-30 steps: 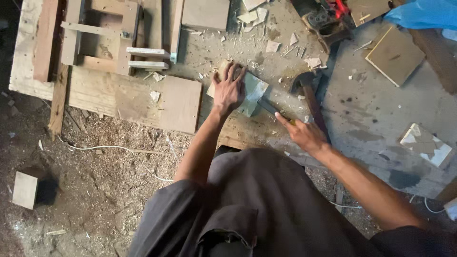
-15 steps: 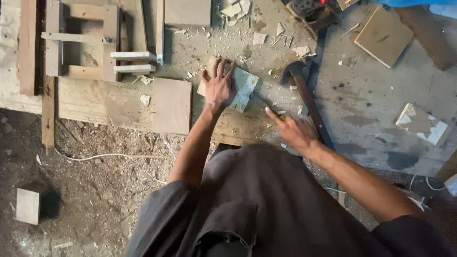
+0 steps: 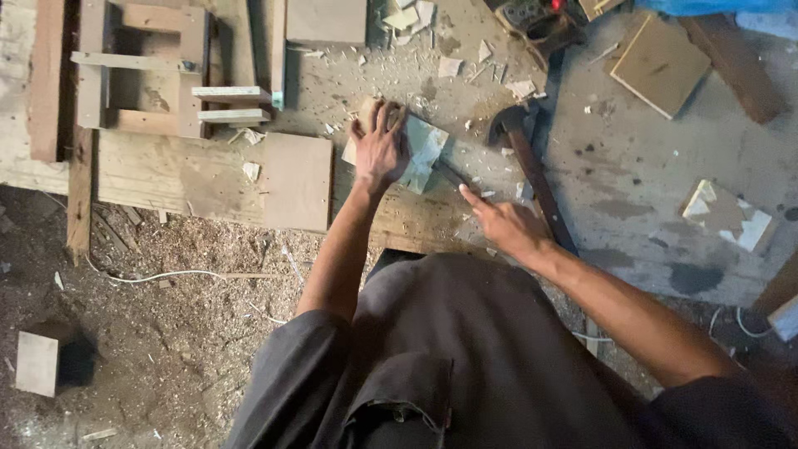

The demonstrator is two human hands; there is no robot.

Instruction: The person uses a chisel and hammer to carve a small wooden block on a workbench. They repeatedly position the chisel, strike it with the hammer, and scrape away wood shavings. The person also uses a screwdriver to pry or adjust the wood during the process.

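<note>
On the floor, left hand [image 3: 381, 150] flat on pale board [image 3: 422, 151], right hand [image 3: 507, 224] beside, forefinger extended, holding nothing

Pale flat block [image 3: 424, 150] on plank [image 3: 424, 220]

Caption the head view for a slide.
Left hand presses a small pale block on the floor while the right hand reaches beside a hammer.

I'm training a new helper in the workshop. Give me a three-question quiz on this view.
1. True or false: the left hand lies flat on the pale block.
2. What lies just beside the right hand? A) hammer B) saw C) drill
3. Fill in: the right hand's forefinger points toward the ____.

Key: 1 true; 2 A; 3 block
</note>
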